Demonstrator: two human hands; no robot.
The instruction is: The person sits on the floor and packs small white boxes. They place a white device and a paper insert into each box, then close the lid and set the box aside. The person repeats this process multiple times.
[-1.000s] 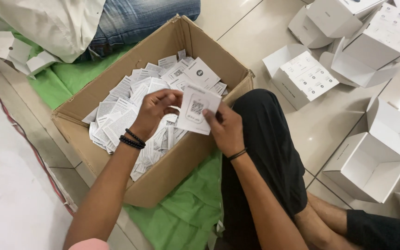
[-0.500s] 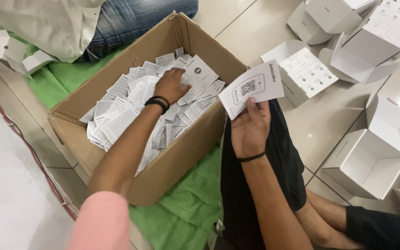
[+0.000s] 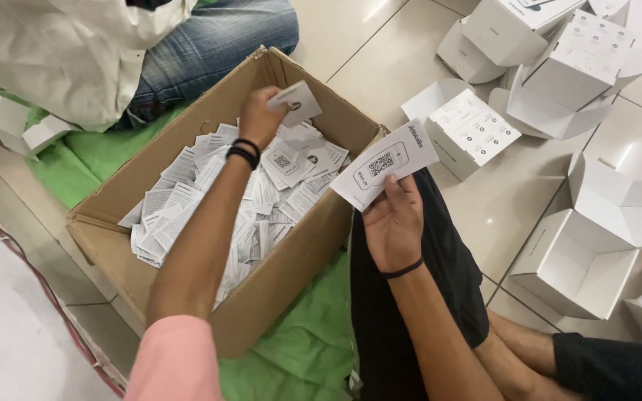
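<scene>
My left hand (image 3: pixel 260 115) is over the brown cardboard box (image 3: pixel 291 260) and grips a small white leaflet (image 3: pixel 298 102) lifted above the pile. The box holds several white printed leaflets (image 3: pixel 209 200) in a loose heap. My right hand (image 3: pixel 393 223) is to the right of the box, over my black-trousered leg, and holds up a white card with a square code pattern (image 3: pixel 384 163). Both wrists wear black bands.
Several open white cartons (image 3: pixel 574 256) and closed ones (image 3: pixel 477 130) lie on the tiled floor at the right. A green sheet (image 3: pixel 299 349) lies under the box. Another person in jeans (image 3: pixel 209 44) sits behind the box, beside a white bag (image 3: pixel 76 52).
My right hand lifted a card out of the box and moved it right. My left hand reached into the heap and has come up holding a small leaflet.
</scene>
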